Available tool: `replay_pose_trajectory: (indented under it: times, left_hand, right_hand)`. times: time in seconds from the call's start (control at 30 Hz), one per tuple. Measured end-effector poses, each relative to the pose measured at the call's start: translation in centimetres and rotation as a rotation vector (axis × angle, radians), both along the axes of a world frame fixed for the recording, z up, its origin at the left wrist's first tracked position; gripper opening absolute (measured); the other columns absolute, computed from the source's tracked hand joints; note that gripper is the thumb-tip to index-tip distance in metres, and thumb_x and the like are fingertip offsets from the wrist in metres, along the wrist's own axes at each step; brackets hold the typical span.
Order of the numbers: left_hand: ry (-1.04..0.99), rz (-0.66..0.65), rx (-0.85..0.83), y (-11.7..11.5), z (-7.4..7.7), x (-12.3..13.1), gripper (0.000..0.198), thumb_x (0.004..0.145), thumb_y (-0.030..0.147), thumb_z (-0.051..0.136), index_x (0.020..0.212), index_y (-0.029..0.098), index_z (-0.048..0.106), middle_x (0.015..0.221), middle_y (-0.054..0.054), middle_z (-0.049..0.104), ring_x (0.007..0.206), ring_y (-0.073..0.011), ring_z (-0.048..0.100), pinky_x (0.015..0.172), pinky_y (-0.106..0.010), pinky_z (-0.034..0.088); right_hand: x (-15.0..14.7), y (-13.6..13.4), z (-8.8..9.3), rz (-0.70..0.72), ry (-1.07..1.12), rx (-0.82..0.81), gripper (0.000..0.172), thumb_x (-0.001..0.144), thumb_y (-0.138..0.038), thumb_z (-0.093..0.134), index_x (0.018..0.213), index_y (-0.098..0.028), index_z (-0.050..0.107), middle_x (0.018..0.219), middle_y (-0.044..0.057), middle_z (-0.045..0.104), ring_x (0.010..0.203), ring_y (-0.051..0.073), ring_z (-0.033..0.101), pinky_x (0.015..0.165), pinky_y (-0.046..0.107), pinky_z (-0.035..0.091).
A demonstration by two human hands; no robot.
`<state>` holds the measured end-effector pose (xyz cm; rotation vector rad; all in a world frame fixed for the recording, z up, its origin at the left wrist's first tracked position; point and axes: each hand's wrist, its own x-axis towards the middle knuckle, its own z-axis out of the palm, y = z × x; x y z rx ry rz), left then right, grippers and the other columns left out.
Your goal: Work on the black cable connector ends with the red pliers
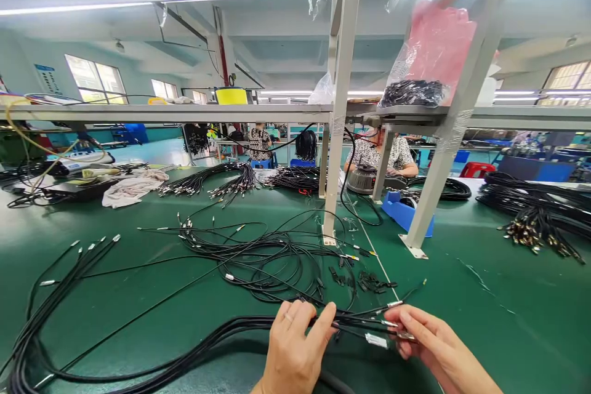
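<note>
A bundle of black cables (221, 327) runs from the lower left along the front of the green table. My left hand (298, 341) is wrapped round this bundle close to its right end. Beyond it, the cable ends fan out with silver connectors, and a white label (376, 340) hangs below them. My right hand (429, 338) pinches some of the metal-tipped ends between thumb and fingers. Just behind my hands lie small black clips (373, 283). A loose tangle of black cables (258, 252) with silver tips spreads over the table behind my left hand.
White metal posts (339, 135) carry a shelf above the table. A blue tape dispenser (404, 212) stands by the right post. Cable coils (540, 197) lie at the right, a cloth (132, 188) at the back left. A person (381, 157) sits across the table.
</note>
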<state>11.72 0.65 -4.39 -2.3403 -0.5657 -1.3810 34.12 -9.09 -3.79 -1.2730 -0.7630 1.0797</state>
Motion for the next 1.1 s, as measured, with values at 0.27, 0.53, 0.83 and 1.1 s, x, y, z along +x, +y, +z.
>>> replay_pose_trajectory:
  times: [0.27,0.53,0.83,1.1]
  left_hand:
    - [0.057,-0.142,-0.548,0.1,-1.4,0.2,0.026,0.100,0.028,0.046,0.102,0.022,0.071,0.074,-0.002,0.067,0.065,-0.0162,0.059,0.063,-0.027,0.039]
    - [0.101,-0.114,-1.254,-0.3,-0.7,0.8,0.045,0.093,0.044,0.041,0.055,0.019,0.044,0.058,0.004,0.031,0.060,-0.0129,0.029,0.058,-0.029,0.020]
    - [0.011,-0.161,-1.428,0.6,-1.1,1.0,0.055,0.087,0.064,0.039,0.068,0.019,0.065,0.060,0.000,0.051,0.066,-0.0174,0.048,0.063,-0.028,0.033]
    - [-0.095,-0.301,-1.575,1.7,-2.1,1.1,0.075,0.073,0.093,0.035,0.074,0.020,0.051,0.058,0.008,0.028,0.051,-0.0105,0.028,0.048,-0.025,0.020]
  right_hand:
    - [-0.6,0.0,0.5,-0.072,-0.004,0.019,0.055,0.061,-0.071,0.079,0.077,-0.019,0.076,0.073,0.005,0.065,0.067,0.014,0.047,0.060,0.026,0.040]
    - [-0.2,0.4,-0.6,-0.084,-0.128,0.057,0.054,0.070,-0.074,0.071,0.081,-0.021,0.074,0.067,0.001,0.063,0.055,0.010,0.042,0.056,0.026,0.035]
    - [2.7,1.2,-2.3,-0.180,-0.166,-0.056,0.066,0.053,-0.083,0.073,0.074,-0.020,0.074,0.068,0.004,0.065,0.062,0.015,0.052,0.054,0.027,0.042]
    - [-0.1,0.5,-1.1,-0.001,0.070,0.018,0.055,0.062,-0.062,0.083,0.094,-0.018,0.074,0.078,0.007,0.070,0.064,0.016,0.061,0.062,0.033,0.052]
